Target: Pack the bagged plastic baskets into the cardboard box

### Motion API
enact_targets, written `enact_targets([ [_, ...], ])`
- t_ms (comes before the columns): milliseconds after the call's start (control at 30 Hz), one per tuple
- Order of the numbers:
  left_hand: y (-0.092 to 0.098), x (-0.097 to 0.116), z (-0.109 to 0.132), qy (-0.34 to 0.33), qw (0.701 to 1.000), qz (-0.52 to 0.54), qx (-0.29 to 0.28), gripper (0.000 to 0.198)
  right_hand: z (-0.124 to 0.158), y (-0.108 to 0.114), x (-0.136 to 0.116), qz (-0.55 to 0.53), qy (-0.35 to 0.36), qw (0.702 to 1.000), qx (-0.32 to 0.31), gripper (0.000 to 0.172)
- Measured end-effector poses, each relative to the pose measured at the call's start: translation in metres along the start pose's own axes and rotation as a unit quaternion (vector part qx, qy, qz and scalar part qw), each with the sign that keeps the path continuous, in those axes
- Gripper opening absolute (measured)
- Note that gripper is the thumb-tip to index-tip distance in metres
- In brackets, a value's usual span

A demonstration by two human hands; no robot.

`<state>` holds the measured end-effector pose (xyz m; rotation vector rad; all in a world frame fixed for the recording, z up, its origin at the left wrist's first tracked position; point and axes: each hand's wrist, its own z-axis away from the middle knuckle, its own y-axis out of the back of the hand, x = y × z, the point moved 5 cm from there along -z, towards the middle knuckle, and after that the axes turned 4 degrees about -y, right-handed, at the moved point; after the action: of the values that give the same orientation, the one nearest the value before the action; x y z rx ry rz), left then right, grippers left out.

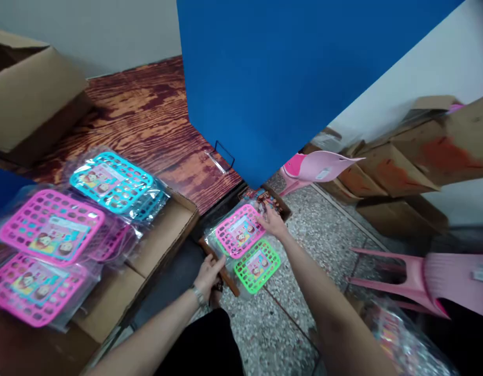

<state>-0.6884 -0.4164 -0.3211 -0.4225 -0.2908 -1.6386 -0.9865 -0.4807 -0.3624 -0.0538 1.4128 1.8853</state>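
We judge that the pink basket point(240, 231) and the green basket point(257, 266), in slick clear wrap point(211, 238), could slide toward the speckled floor point(251, 334) if we pinch only loose film, and the brown bar point(230, 282) could snag that film. Both baskets lie at the centre of the frame, between our hands: the right hand's point(271, 222) fingers bend at the pink one's upper-right edge, the left hand's point(207, 277) sit just beside its lower-left side, near the bar. Whether either set is clamped, we cannot tell.
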Motion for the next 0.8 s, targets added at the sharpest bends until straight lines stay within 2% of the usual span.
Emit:
enact_targets([
  [100,-0.036,-0.009,-0.049,0.001,0.994,0.11,0.029,0.036,-0.015,-0.024,0.02,-0.008,-0.024,0.992,-0.121,0.045],
  [200,-0.045,-0.007,-0.068,0.005,0.99,0.128,0.056,0.02,-0.013,-0.032,0.024,-0.031,-0.011,0.988,-0.151,0.039],
  [267,-0.044,-0.007,-0.065,0.007,0.989,0.132,0.071,0.016,-0.006,-0.03,0.023,-0.046,0.0,0.987,-0.152,0.041],
  [333,-0.041,-0.009,-0.052,0.005,0.988,0.136,0.074,0.014,0.008,-0.021,0.019,-0.054,0.012,0.987,-0.149,0.044],
  [467,-0.019,-0.007,-0.001,-0.036,0.989,0.133,0.048,0.023,0.07,0.016,-0.008,-0.156,0.011,0.977,-0.146,0.051],
  [567,0.021,0.016,0.055,-0.122,0.991,0.051,-0.011,0.047,0.133,0.05,-0.05,-0.24,-0.012,0.957,-0.162,0.05],
  [633,0.063,0.041,0.098,-0.174,0.984,-0.031,-0.032,0.055,0.175,0.062,-0.086,-0.28,-0.039,0.941,-0.187,0.047],
  [700,0.115,0.072,0.141,-0.207,0.972,-0.102,-0.036,0.054,0.214,0.058,-0.13,-0.323,-0.058,0.917,-0.227,0.046],
  [800,0.204,0.118,0.193,-0.228,0.955,-0.19,-0.012,0.051,0.267,0.024,-0.207,-0.417,-0.062,0.865,-0.27,0.047],
])
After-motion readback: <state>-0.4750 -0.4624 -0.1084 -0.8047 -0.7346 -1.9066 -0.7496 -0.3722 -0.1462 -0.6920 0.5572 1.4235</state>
